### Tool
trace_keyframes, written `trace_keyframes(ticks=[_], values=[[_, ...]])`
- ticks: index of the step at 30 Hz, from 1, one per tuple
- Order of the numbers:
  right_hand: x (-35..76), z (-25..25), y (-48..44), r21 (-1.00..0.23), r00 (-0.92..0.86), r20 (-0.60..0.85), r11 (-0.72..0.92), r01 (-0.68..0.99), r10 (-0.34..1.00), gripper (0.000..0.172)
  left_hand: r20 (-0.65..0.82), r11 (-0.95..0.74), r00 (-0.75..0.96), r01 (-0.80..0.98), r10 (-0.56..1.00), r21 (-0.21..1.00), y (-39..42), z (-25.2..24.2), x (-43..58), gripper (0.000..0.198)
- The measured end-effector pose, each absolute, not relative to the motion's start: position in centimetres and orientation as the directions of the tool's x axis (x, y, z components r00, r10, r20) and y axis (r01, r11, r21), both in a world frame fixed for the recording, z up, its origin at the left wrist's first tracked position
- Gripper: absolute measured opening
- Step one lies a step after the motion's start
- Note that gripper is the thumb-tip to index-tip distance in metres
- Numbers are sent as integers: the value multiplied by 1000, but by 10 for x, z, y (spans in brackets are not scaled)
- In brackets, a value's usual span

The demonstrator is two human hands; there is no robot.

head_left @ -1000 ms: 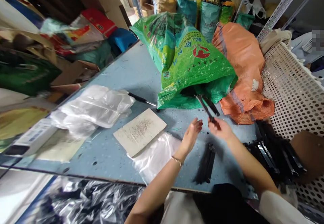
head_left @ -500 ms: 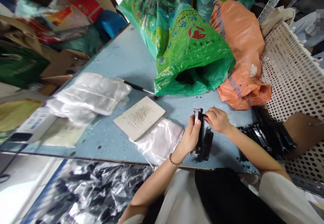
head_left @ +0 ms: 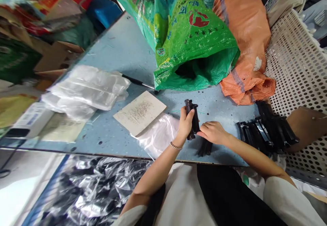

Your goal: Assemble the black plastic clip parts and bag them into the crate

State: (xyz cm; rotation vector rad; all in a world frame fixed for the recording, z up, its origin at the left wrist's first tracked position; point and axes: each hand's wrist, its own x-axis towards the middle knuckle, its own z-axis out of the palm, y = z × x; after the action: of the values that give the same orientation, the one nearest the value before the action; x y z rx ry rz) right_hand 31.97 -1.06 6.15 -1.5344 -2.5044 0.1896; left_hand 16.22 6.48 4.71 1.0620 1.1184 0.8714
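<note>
My left hand [head_left: 184, 123] is wrapped round a small bundle of black plastic pieces [head_left: 192, 115], held upright above the blue table [head_left: 122, 52]. My right hand [head_left: 213, 133] lies just right of it, fingers curled, its fingertips touching the lower end of the bundle. More black pieces [head_left: 205, 148] lie on the table under my right hand. A clear plastic bag [head_left: 159, 134] lies flat just left of my left wrist.
An open green woven sack [head_left: 196, 45] and an orange sack [head_left: 245, 45] lie at the back. A stack of black parts [head_left: 265, 132] sits at right by a perforated white basket [head_left: 296, 79]. A beige card [head_left: 140, 111], a black pen [head_left: 136, 81] and clear bags [head_left: 87, 88] lie left.
My right hand drew black pieces from the green sack to the table; both hands gathered them. Now my left hand holds the bundle and my right hand has dropped to its lower end.
</note>
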Motion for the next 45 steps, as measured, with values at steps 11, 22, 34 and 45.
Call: trace_keyframes(ticks=[11, 22, 34, 45], values=[[324, 70, 281, -459, 285, 49, -232, 858, 957, 44, 94, -275, 351, 510, 932, 815, -7, -21, 183, 52], [327, 54, 109, -661, -34, 199, 160, 733, 979, 24, -154, 192, 157, -269, 976, 944, 108, 34, 160, 52], [336, 83, 74, -425, -261, 432, 450, 786, 863, 46, -316, 478, 447, -315, 837, 820, 40, 88, 160, 46], [299, 64, -18, -577, -323, 245, 405, 709, 914, 39, -349, 487, 368, -411, 862, 771, 61, 86, 156, 48]])
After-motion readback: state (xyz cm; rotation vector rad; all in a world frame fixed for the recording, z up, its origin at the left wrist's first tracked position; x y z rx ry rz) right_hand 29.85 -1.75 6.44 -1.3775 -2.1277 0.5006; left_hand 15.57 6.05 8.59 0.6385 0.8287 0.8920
